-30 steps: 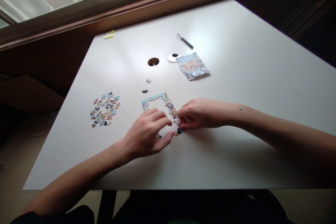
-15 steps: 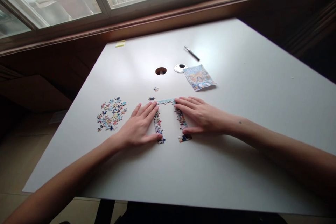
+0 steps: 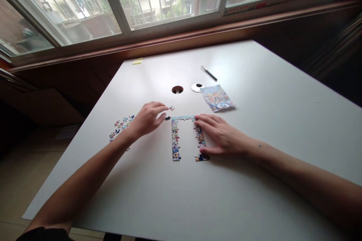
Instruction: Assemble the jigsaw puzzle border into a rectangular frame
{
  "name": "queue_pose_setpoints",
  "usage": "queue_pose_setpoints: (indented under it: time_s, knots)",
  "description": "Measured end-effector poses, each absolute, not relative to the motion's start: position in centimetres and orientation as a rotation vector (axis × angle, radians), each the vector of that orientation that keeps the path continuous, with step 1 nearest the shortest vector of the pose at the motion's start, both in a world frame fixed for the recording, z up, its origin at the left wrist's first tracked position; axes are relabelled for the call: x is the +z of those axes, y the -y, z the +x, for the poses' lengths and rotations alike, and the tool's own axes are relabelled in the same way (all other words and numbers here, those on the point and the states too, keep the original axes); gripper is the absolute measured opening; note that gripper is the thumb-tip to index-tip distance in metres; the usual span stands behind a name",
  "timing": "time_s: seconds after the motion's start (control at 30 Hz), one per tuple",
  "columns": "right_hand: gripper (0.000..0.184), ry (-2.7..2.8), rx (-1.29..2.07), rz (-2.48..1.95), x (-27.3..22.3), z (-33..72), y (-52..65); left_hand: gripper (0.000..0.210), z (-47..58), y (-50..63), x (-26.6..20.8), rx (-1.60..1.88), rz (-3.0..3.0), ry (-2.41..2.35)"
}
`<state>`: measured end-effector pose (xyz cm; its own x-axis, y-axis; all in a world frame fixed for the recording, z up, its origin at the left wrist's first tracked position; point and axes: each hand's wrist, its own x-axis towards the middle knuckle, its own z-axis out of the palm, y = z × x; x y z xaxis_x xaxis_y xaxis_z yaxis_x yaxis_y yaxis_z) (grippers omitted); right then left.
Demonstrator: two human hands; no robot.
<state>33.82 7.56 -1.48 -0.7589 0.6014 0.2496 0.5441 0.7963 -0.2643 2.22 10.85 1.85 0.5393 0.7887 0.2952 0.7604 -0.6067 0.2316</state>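
Joined jigsaw pieces form a three-sided puzzle frame (image 3: 175, 139) on the table, its near side lacking a row. My right hand (image 3: 215, 131) lies with spread fingers over the frame's right strip, covering part of it. Just beyond the frame's far left corner, my left hand (image 3: 149, 118) hovers with thumb and forefinger apart and nothing visible between them. Close to its fingertips are a dark puzzle piece (image 3: 167, 118) and a lighter puzzle piece (image 3: 172, 108). Behind my left wrist is a pile of loose puzzle pieces (image 3: 120, 125), partly hidden by the arm.
A printed picture sheet (image 3: 217, 98) lies beyond my right hand, overlapping a round cover (image 3: 197, 87). A pen (image 3: 209, 73) rests farther back. The white table (image 3: 158, 192) has a cable hole (image 3: 177, 90) and yellow tape (image 3: 137, 61) near its far edge.
My left hand has lifted off the frame's left strip and moved up and left, toward the two separate pieces. My right hand stays on the right strip. The view has tilted upward.
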Motion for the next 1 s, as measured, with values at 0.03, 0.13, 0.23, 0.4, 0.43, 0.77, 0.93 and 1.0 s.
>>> queue_pose_setpoints:
  time_s: [0.03, 0.13, 0.23, 0.4, 0.43, 0.77, 0.93, 1.0]
  knots:
    - [0.079, 2.662, 0.254, -0.880, -1.5, 33.8, -7.6, 0.027, 2.3, -12.1, 1.8, 0.556, 2.686, -1.315]
    - [0.080, 2.656, 0.258, -0.900, -1.5, 33.9, -7.5, 0.024, 2.8, -15.2, 1.0, 0.569, 2.642, -1.226]
    - [0.081, 2.657, 0.251, -0.917, -1.6, 33.9, -7.5, 0.016, 3.2, -16.4, -0.1, 0.635, 2.599, -1.214]
    - [0.080, 2.673, 0.242, -0.917, -1.8, 33.9, -7.6, 0.006, 3.5, -16.4, -0.2, 0.701, 2.500, -1.271]
    - [0.081, 2.669, 0.249, -0.914, -1.8, 33.9, -7.6, 0.004, 3.5, -16.2, 0.1, 0.709, 2.472, -1.288]
    - [0.025, 2.304, 0.233, -0.790, 0.2, 32.8, -6.6, 0.014, 5.5, -6.0, 2.1, 0.942, 1.526, -0.929]
    - [0.018, 2.286, 0.408, -0.766, 1.9, 29.8, -4.9, 0.019, 6.0, -2.2, 1.3, 0.969, 1.327, -0.931]
    - [0.009, 2.254, 0.434, -0.727, 2.3, 28.8, -4.7, 0.021, 6.1, -2.1, 1.3, 0.993, 1.311, -0.930]
